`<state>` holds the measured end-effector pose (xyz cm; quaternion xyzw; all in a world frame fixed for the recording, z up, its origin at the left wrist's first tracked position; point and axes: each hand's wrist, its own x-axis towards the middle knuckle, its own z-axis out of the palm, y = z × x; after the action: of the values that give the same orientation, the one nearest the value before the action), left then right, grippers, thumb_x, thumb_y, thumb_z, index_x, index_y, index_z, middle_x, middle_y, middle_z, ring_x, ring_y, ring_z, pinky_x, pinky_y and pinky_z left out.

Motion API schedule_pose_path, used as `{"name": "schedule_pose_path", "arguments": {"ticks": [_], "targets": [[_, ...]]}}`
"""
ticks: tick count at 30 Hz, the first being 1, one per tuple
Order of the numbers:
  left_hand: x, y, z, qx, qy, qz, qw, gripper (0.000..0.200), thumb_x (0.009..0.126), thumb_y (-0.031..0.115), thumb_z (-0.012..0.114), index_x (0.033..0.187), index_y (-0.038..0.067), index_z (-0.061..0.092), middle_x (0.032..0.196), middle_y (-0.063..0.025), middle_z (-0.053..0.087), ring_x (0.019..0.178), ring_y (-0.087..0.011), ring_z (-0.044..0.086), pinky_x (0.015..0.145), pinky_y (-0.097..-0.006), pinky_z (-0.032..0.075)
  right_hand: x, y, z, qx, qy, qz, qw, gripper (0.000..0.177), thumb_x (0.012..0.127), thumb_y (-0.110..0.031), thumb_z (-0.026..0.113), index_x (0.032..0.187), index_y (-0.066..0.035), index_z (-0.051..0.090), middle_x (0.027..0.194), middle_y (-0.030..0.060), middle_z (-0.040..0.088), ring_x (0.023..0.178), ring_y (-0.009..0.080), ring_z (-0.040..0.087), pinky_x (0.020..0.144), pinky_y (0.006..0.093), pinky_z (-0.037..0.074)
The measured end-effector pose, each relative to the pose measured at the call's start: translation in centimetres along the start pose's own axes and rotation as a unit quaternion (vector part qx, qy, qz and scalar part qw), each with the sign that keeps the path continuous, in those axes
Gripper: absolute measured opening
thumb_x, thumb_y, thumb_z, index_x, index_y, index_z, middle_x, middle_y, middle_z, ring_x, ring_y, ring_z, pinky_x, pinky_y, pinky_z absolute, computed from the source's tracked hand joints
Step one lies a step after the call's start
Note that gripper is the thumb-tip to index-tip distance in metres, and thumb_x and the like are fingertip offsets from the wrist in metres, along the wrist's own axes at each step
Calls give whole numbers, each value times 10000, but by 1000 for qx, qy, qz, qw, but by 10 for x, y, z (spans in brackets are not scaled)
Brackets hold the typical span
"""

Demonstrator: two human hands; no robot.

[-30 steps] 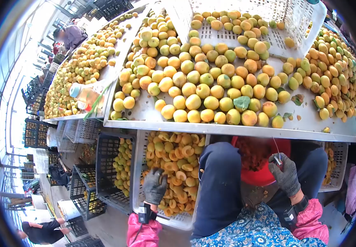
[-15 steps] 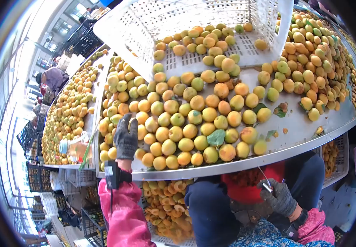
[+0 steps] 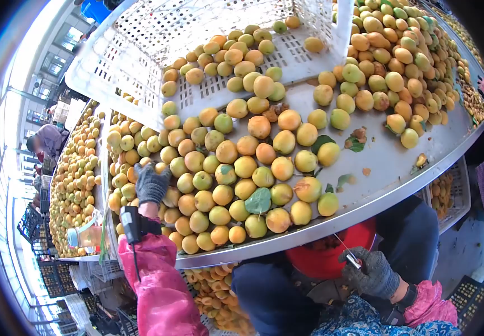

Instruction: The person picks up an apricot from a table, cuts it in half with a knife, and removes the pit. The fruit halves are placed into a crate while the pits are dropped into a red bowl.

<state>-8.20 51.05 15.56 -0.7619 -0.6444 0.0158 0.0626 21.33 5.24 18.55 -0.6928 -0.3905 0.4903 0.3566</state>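
The left hand (image 3: 151,183) and right hand (image 3: 372,273) wear dark grey knit gloves. Just behind each glove sits a black wrist unit (image 3: 131,224); the left one trails a thin black cable (image 3: 136,263). The sleeves (image 3: 160,285) are bright pink, the trousers (image 3: 264,291) dark blue, and the apron (image 3: 359,322) blue floral.

A white crate (image 3: 141,50) lies tipped on its side on the steel worktop (image 3: 387,162), with some fruit resting on its lower wall. A large green leaf (image 3: 260,200) sits among the fruit near the front edge. A plastic bottle (image 3: 85,236) lies at the left corner. Beyond it a neighbouring worktop (image 3: 71,173) is heaped with fruit, and a person (image 3: 48,140) bends over its far end. Below are dark crates (image 3: 51,274) and what looks like halved fruit (image 3: 214,291).
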Motion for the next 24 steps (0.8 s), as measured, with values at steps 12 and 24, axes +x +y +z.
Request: {"name": "schedule_pose_path", "arguments": {"ticks": [12,24], "targets": [[-51,22,-19,-231,-2,164,959,434,765,293,731,1076,8,629,1029,-192,653,935,-311,646,859,-399,505,-17,-1,-9,16,8,-47,999,250,873,-182,650,1077,-47,600,840,142,657,779,246,660,709,335,505],[-261,174,-121,-480,67,154,861,340,901,138,646,1184,0,519,1008,-109,624,857,-227,629,761,-338,537,-49,-14,-17,230,-20,-113,966,306,965,-176,524,1225,-18,547,827,113,654,720,154,617,690,314,487]]}}
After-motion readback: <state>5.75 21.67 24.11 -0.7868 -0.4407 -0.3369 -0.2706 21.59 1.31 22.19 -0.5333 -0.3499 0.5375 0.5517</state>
